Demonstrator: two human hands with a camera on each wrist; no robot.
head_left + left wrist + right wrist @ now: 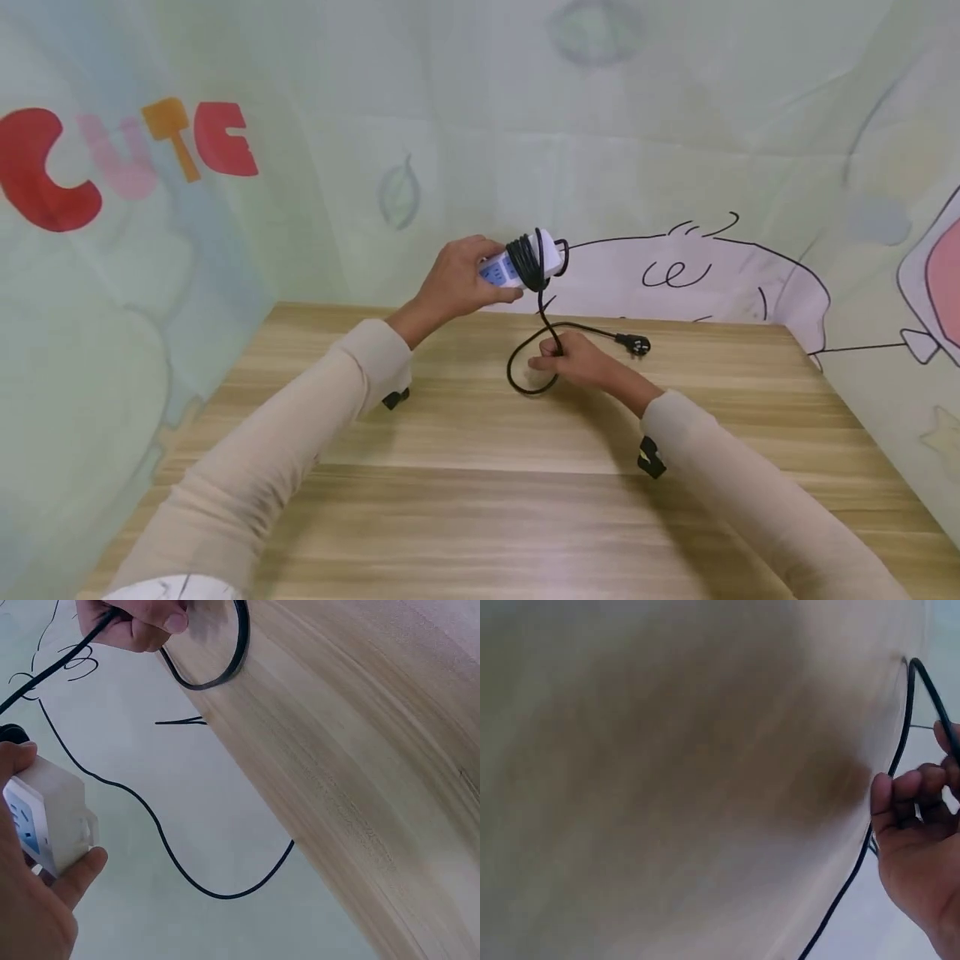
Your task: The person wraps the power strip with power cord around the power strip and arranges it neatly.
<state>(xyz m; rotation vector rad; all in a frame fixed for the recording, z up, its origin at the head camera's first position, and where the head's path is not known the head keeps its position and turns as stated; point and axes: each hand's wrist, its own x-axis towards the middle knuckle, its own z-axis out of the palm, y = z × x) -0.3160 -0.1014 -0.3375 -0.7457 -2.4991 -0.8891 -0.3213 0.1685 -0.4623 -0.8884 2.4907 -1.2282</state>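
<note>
The left hand (467,275) holds the strip (552,257) raised over the table's back edge, its grip pinching the socket end between thumb below and fingers above; this probably leaves the wound middle and far end free for the cord (527,262) to pass round. The right hand (581,360), lower and near the table (480,533), pinches the cord where it drops from the strip, likely to guide it and take up slack.

Beyond that pinch the cord bends into a loose loop beside the right fingers, then runs out to the plug (634,344) near the back edge; whether the plug touches the table is hard to tell. The loop could snag on those fingers. Behind, the printed backdrop (480,167) may limit reach. Black straps (651,458) show beneath both cuffs.
</note>
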